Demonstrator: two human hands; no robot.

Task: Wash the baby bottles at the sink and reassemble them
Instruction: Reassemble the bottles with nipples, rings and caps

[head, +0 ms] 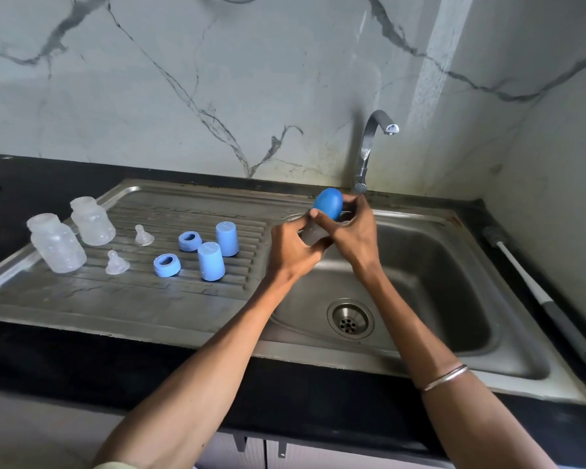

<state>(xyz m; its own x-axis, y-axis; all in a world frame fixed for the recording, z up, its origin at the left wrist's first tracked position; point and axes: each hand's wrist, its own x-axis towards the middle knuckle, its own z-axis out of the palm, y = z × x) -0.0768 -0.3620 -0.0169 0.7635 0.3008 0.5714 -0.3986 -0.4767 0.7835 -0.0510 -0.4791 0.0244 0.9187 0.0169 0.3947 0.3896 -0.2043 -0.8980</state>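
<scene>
Blue-capped bottle (322, 220) in both hands' grip, above sink (454, 252) basin's left edge

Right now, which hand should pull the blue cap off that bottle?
Probably the right hand. Its fingers already curl beside the blue cap at the top, while the left hand grips the bottle lower down and can hold it steady over the sink.

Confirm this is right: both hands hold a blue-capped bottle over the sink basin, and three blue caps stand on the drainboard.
Not quite. The head view shows two blue caps on the drainboard, not three. The left hand and right hand do hold the blue-capped bottle over the sink basin.
</scene>
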